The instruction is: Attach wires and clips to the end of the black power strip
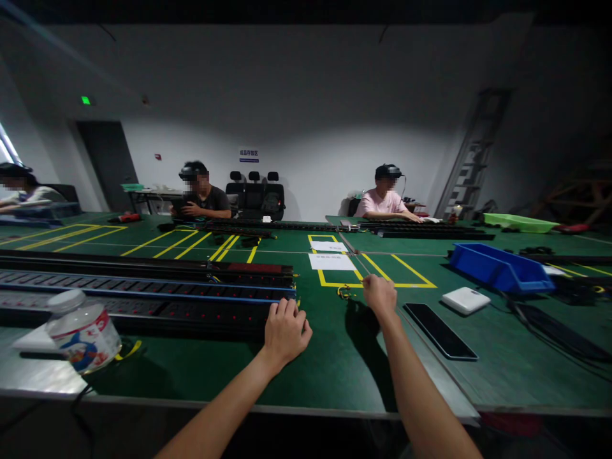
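Note:
Several long black strips with rows of red dots (205, 312) lie side by side on the green table, their ends pointing right. My left hand (287, 328) rests over the right end of the nearest strip, fingers curled down around it. The hand hides that end. My right hand (381, 294) is raised a little above the table, right of the strips, its fingers closed. Anything inside them is too small or hidden to make out. A small bundle of yellow and black wires (345, 292) lies just left of my right hand.
At the left stands a clear plastic jar (83, 331). On the right are a phone (440, 330), a white box (466, 300) and a blue bin (500, 268). Paper labels (332, 261) lie beside yellow tape lines. Several people sit across the table (325, 382), near more strips.

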A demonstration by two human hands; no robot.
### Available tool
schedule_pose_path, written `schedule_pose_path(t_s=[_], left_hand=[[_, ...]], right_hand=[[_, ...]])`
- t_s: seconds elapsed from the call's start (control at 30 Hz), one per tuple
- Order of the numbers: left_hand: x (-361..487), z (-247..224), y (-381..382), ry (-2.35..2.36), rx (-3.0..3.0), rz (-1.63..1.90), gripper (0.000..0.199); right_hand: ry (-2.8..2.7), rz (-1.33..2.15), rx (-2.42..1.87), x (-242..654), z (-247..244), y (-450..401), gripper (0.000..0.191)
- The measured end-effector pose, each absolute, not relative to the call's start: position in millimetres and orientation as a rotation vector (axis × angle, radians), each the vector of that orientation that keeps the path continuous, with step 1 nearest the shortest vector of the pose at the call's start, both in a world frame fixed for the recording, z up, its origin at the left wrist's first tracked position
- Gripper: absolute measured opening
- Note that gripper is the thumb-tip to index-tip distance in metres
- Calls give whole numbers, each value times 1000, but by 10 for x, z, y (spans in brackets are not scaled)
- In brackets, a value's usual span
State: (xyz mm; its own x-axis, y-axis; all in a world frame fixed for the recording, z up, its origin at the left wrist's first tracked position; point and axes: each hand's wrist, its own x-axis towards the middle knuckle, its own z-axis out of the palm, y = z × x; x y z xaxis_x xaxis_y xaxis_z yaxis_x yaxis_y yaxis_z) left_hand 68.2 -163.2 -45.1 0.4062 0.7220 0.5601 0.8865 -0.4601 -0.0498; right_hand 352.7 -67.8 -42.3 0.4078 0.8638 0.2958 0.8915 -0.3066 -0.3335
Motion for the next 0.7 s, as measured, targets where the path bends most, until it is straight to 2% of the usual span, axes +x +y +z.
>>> schedule_pose_path(t_s=[0.13, 0.23, 0.47, 0.7], left_hand=[[678, -451, -1632, -1379, -2338, -687, 23], [682, -446, -1630, -1377, -2340, -676, 23], [647, -446, -1656, -1346, -2310, -765, 21], [496, -480, -1651, -1357, -2235, -944, 19]], right_hand=[[-1428, -235, -1718, 3334, -317, -715, 33], [-1486, -140, -1334, 3062, -280, -780, 34], [-1585, 498, -1032, 2463, -466, -892, 35], [-1537, 1009, -899, 2354, -675, -830, 40]])
